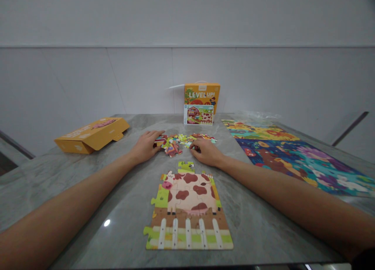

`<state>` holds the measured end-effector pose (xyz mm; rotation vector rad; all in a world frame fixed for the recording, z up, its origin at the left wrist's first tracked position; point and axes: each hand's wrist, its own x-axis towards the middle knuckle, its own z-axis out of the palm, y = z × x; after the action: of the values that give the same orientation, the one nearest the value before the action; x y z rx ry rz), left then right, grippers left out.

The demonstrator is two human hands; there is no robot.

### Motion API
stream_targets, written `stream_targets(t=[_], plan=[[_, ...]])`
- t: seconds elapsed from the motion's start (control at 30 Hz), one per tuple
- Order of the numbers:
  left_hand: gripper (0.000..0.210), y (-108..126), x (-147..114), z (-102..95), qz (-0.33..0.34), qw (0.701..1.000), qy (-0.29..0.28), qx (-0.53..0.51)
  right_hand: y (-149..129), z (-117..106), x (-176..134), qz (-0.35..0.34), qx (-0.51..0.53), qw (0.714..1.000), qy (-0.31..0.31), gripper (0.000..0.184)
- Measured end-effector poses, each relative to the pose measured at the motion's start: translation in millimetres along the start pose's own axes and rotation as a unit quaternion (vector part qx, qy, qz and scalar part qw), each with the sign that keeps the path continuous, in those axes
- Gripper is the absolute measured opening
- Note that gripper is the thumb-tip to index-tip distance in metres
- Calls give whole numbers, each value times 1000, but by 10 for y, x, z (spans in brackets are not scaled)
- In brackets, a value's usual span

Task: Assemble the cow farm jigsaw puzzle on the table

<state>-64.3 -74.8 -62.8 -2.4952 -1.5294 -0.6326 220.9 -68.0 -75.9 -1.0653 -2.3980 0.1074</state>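
A partly joined jigsaw puzzle [191, 194] of a brown-spotted cow behind a white fence lies near the table's front edge. A green puzzle piece [186, 167] sits at its upper edge. Beyond it spreads a pile of loose puzzle pieces [172, 146]. My left hand [146, 146] rests at the pile's left side, thumb and fingers apart around some pieces. At the pile's right front, my right hand [206, 151] has its fingers curled, with a pale green puzzle piece at the fingertips; the hand partly hides it.
A picture card [199, 115] of a farm leans against an orange box [202, 91] at the back. Another orange box [92, 134] lies on the left. Two colourful finished puzzles [293, 158] cover the right side, with clear plastic wrap [258, 115] behind them.
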Motion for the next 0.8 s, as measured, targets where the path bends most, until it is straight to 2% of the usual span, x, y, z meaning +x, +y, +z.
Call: stream_targets(t=[0.27,0.43,0.53,0.6,0.67,0.73,0.8], plan=[[52,-30,4,10,-17,1000,0,7,-20,-11,0,-3,-2,1000,4,17],[54,-15,-19,-1,1,999,29,24,-1,2,3,4,4,1000,5,17],[55,20,-44,19,18,999,-20,22,1,-2,-4,-5,20,1000,11,18],[55,48,-54,42,25,997,-69,10,-12,-12,-16,-45,39,998,18,24],[50,64,-54,63,27,995,-99,-6,-32,-22,-28,-121,50,991,2,31],[46,65,-44,74,26,994,-103,-22,-52,-27,-33,-187,47,981,-32,34],[46,58,-32,72,24,995,-94,-31,-64,-22,-33,-201,37,977,-57,36]])
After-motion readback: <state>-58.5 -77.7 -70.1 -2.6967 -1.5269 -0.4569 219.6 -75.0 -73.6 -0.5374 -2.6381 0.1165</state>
